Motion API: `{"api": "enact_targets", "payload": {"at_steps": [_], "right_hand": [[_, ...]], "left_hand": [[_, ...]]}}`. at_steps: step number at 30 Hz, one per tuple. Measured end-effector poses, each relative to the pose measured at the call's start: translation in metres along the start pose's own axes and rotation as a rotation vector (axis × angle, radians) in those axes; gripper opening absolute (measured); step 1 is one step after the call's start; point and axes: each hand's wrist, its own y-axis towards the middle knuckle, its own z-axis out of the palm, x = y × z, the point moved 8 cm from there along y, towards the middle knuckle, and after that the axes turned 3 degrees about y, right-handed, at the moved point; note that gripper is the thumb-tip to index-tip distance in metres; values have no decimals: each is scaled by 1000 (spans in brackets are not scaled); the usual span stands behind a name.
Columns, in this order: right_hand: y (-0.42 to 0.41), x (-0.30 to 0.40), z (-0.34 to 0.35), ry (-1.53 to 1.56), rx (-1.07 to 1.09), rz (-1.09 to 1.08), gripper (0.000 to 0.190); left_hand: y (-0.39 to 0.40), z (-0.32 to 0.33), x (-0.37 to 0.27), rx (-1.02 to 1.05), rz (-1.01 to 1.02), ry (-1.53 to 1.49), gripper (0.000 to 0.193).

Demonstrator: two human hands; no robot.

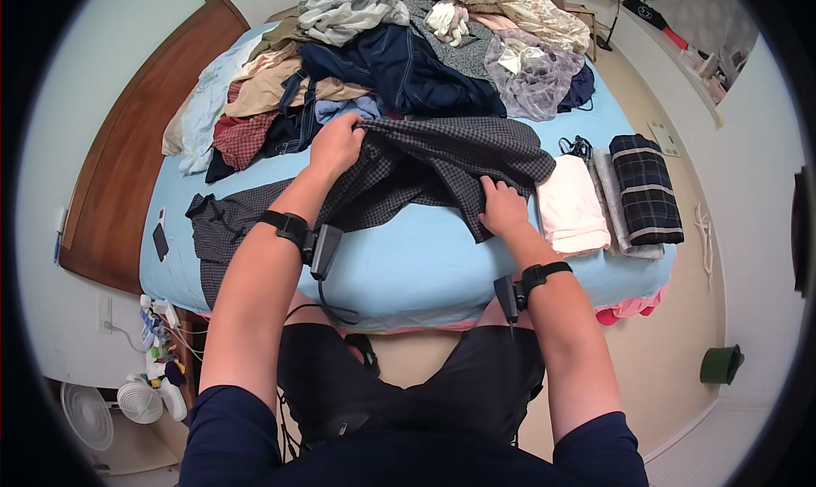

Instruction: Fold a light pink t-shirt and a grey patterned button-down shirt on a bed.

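Observation:
A dark grey checked garment (395,197) lies spread and partly folded across the light blue bed sheet (408,270). My left hand (338,144) pinches its upper edge and lifts it slightly, so the cloth drapes in loose folds. At the garment's right part, my right hand (503,206) rests on the fabric with fingers somewhat apart; whether it grips any cloth is hard to make out. The garment's left end is gathered with a tie and lies flat under my left forearm, which hides some of it.
Jumbled clothes, with dark denim (408,72) among them, cover the far side. Folded pale pink cloth (572,203) and a folded black plaid item (647,190) lie to the right. A phone-like dark object (160,241) is at left, near the wooden headboard (146,149). Cables hang from both wrist-worn devices.

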Motion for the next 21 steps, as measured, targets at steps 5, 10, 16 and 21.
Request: {"api": "enact_targets", "payload": {"at_steps": [5, 10, 16, 21], "right_hand": [[41, -33, 17, -66, 41, 18, 46], [96, -57, -69, 22, 100, -126, 28], [113, -22, -196, 591, -856, -322, 40], [90, -7, -106, 192, -306, -208, 16]], "left_hand": [[-10, 2, 0, -123, -55, 332, 29], [6, 18, 19, -12, -160, 190, 29], [13, 44, 45, -119, -183, -156, 47], [-44, 104, 11, 282, 41, -194, 50]]}}
